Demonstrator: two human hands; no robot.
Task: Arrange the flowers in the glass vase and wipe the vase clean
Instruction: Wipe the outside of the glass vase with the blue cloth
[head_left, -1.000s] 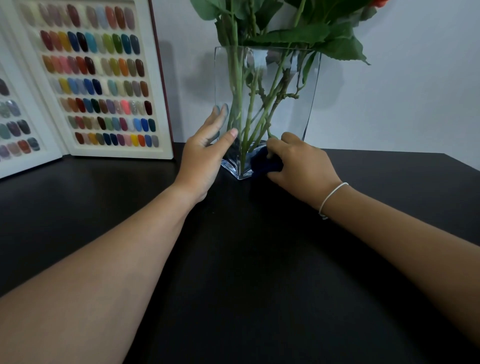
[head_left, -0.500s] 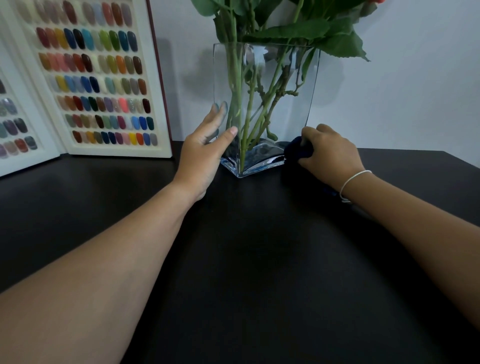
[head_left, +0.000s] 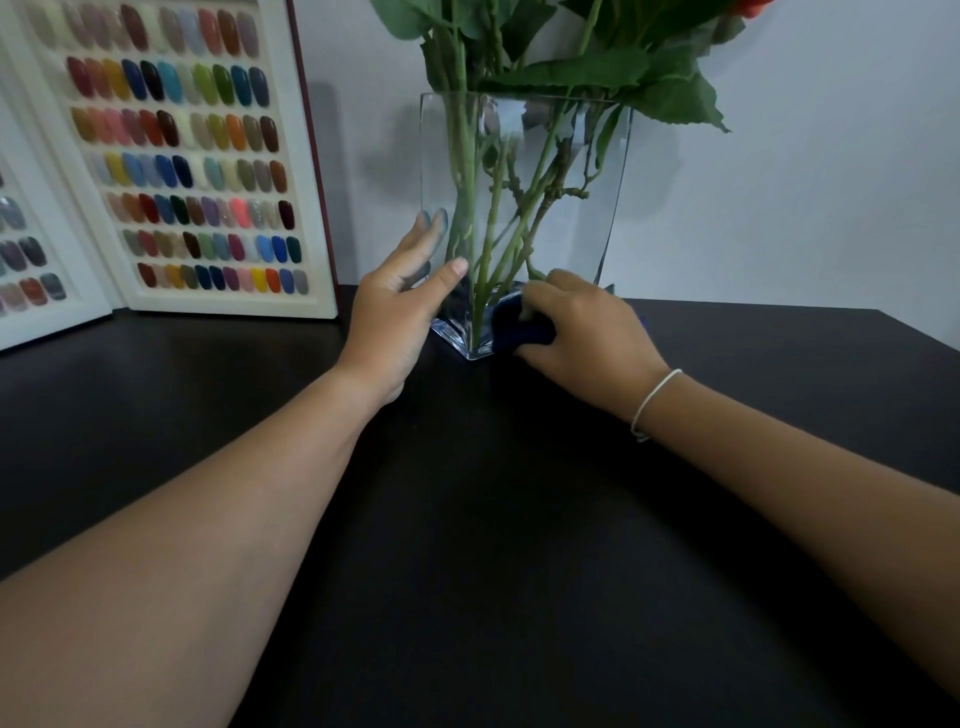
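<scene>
A square clear glass vase (head_left: 561, 156) stands on the black table near the wall, one corner toward me. Green flower stems (head_left: 485, 223) and leaves fill it; the blooms are cut off by the top edge. My left hand (head_left: 400, 306) lies flat against the vase's left side, thumb on the front face and fingers spread. My right hand (head_left: 582, 332) presses a dark blue cloth (head_left: 519, 327) against the vase's lower right face, near the base corner.
An open white display book of coloured nail swatches (head_left: 182, 156) stands propped at the back left, close to the vase. The black table (head_left: 493, 545) runs toward me. A pale wall (head_left: 805, 182) is behind.
My right hand with the cloth has slid back left along the vase's base, from its right edge toward the front corner. The left hand has stayed on the vase's left side.
</scene>
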